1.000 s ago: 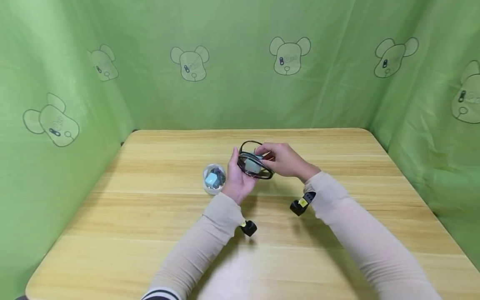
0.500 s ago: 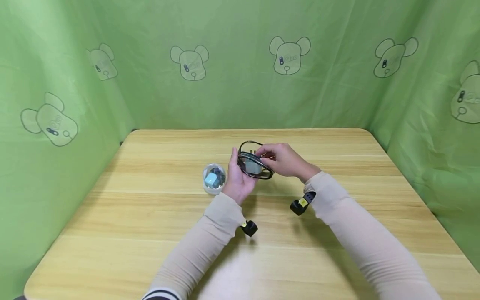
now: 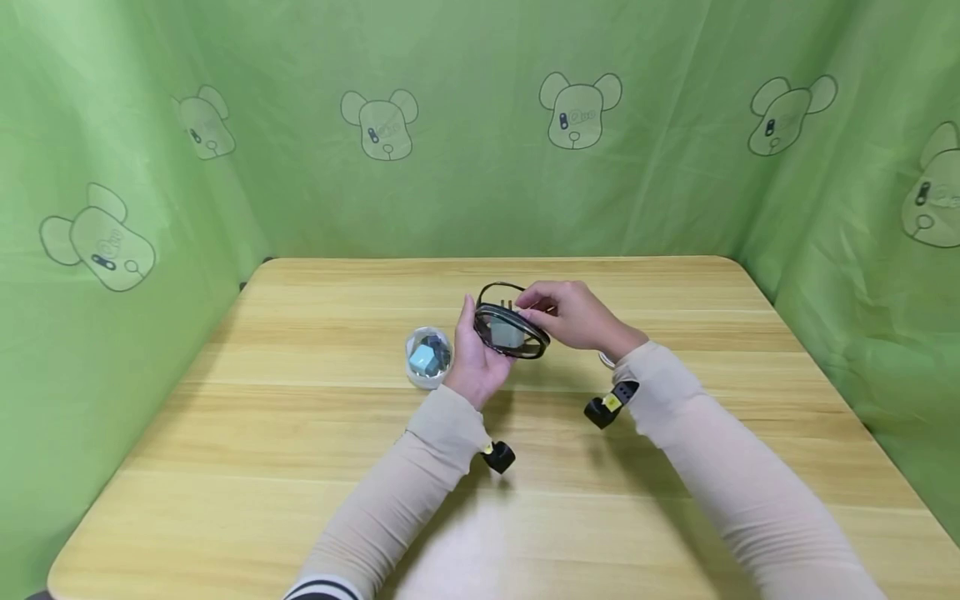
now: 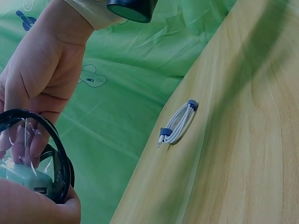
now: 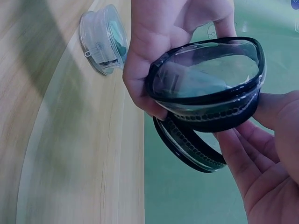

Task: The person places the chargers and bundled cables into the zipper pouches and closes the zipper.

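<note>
Clear round plastic case with black trim (image 3: 513, 320), long axis slanting between left grip (image 3: 480, 362) and right grip (image 3: 573, 317); left kinda cradling underneath, right pinching edge.

Hands (image 4: 44, 77) on black-rimmed case (image 4: 65, 163), white cable (image 4: 178, 124) apart

the left wrist view's edge cuts off the black-rimmed case (image 4: 65, 182) and green plug (image 4: 28, 177).
</note>
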A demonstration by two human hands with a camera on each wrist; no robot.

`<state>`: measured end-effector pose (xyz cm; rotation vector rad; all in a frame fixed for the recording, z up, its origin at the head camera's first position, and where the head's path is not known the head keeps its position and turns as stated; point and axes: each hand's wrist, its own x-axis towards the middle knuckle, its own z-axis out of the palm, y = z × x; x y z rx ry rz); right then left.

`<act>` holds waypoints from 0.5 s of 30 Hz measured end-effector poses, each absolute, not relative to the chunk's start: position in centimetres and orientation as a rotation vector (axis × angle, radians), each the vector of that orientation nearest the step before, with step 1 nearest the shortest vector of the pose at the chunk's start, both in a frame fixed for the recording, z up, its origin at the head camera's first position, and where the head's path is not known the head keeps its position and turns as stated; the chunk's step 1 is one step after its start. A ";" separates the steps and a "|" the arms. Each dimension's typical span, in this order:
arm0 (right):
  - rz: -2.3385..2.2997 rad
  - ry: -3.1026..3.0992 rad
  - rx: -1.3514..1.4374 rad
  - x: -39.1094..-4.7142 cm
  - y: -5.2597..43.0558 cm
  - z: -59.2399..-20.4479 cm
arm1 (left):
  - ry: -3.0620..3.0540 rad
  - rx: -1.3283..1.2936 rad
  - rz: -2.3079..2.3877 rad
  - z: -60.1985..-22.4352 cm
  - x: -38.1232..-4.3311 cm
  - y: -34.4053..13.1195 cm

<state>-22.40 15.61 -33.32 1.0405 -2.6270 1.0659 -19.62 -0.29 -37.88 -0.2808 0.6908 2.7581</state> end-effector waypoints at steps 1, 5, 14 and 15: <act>1.067 -2.631 1.033 -22.4 15.7 -33.3 | 0.698 -0.284 2.755 -37.9 -19.6 -0.3; 1.074 -2.640 1.003 -22.2 15.8 -33.0 | 0.709 -0.308 2.750 -37.8 -19.5 -0.3; 1.097 -2.598 0.951 -22.3 16.6 -33.1 | 0.686 -0.389 2.767 -37.9 -19.5 -0.3; 1.097 -2.592 0.946 -22.4 16.7 -33.1 | 0.687 -0.397 2.766 -37.9 -19.5 -0.3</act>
